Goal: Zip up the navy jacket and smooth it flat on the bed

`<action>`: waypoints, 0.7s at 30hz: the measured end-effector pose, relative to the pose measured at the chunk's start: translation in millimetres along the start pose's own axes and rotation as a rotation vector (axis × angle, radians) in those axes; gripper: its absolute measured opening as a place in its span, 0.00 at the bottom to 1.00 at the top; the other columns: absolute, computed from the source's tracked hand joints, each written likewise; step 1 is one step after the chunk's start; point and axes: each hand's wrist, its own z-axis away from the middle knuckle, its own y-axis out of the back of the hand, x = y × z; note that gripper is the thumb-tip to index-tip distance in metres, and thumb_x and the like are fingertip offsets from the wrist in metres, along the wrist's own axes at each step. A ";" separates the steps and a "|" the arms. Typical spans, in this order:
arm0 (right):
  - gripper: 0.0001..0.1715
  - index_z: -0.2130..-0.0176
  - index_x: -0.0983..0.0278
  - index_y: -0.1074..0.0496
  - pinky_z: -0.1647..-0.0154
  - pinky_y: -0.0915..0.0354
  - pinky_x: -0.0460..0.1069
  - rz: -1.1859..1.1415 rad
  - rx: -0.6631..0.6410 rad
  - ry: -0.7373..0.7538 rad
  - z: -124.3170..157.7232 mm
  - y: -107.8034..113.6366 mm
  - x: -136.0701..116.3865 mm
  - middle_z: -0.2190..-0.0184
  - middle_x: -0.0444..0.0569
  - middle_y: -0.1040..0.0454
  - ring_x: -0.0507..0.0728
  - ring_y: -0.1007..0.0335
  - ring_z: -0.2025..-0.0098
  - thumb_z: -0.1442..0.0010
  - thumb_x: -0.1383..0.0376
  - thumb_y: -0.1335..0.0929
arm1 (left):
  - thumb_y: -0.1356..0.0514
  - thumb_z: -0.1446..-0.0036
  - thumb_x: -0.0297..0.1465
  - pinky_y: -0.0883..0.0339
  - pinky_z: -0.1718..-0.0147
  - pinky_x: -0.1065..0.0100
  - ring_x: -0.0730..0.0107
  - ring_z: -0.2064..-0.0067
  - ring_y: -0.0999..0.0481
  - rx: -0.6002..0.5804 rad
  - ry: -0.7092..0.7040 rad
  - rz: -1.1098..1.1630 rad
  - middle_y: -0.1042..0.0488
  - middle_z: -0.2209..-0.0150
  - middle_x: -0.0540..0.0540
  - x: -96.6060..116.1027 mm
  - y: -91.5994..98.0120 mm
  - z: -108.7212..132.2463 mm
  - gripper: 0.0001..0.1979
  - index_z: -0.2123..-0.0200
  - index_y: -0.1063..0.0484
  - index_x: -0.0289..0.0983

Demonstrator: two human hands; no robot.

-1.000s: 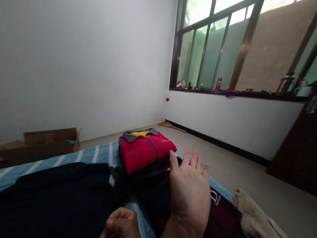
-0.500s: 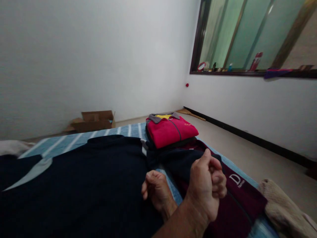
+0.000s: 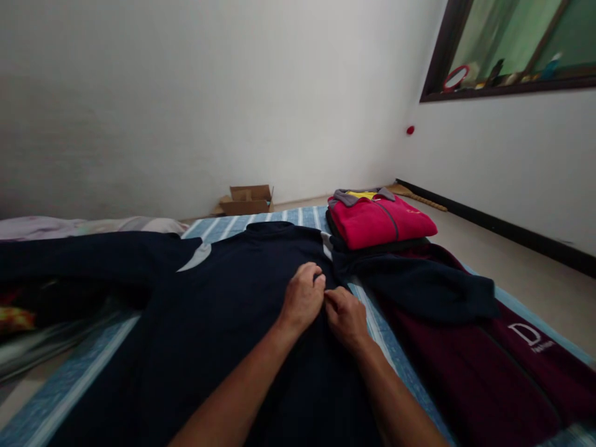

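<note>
A dark navy long-sleeved top (image 3: 223,310) with pale shoulder patches lies spread, its sleeves out to both sides. My left hand (image 3: 305,295) is closed with curled fingers at the top's right side, below the armpit. Close beside it, my right hand (image 3: 345,313) pinches the same edge. The fingertips nearly meet, and the bit of cloth between them is mostly hidden. The right sleeve (image 3: 428,288) stretches over a maroon garment (image 3: 484,372) that bears a white letter D.
Folded clothes with a pink zip jacket (image 3: 382,220) on top are stacked at the back right. Blue striped bedding (image 3: 302,216) lies underneath. An open cardboard box (image 3: 249,202) stands by the wall; pale bedding (image 3: 93,226) is at the left.
My left hand has come back left from over the right sleeve, uncrossing my forearms. Both hands now meet at the top's side edge. The view has shifted left.
</note>
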 end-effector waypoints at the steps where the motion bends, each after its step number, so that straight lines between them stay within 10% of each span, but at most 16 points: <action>1: 0.12 0.67 0.62 0.26 0.57 0.41 0.54 0.184 -0.046 0.060 0.4 0.7 -1.0 0.66 0.51 0.28 0.59 0.35 0.59 0.45 0.68 0.39 | 0.49 0.48 0.31 0.44 0.45 0.58 0.58 0.44 0.36 -0.008 -0.038 -0.181 0.32 0.47 0.39 -15.7 9.6 -3.0 0.14 0.60 0.29 0.36; 4: 0.14 0.64 0.62 0.25 0.52 0.43 0.55 0.561 -0.182 0.191 1.8 4.4 -0.6 0.58 0.54 0.30 0.60 0.37 0.53 0.42 0.67 0.39 | 0.50 0.43 0.36 0.55 0.41 0.52 0.53 0.35 0.54 -0.137 -0.052 -0.607 0.48 0.37 0.36 -55.9 24.0 -0.3 0.22 0.49 0.35 0.32; 9: 0.14 0.68 0.62 0.24 0.51 0.41 0.53 0.470 -0.115 0.185 3.2 7.2 12.9 0.57 0.52 0.28 0.58 0.36 0.53 0.42 0.66 0.39 | 0.58 0.42 0.50 0.62 0.41 0.47 0.52 0.34 0.62 -0.342 0.028 -0.801 0.55 0.35 0.35 -89.6 20.4 12.7 0.36 0.39 0.48 0.31; 21: 0.12 0.80 0.61 0.33 0.60 0.38 0.51 0.088 0.178 -0.068 -0.6 13.6 25.1 0.67 0.50 0.26 0.57 0.31 0.64 0.49 0.59 0.37 | 0.64 0.40 0.45 0.55 0.39 0.64 0.67 0.37 0.48 -0.084 0.097 -0.330 0.41 0.40 0.42 -96.9 66.4 4.0 0.32 0.44 0.38 0.33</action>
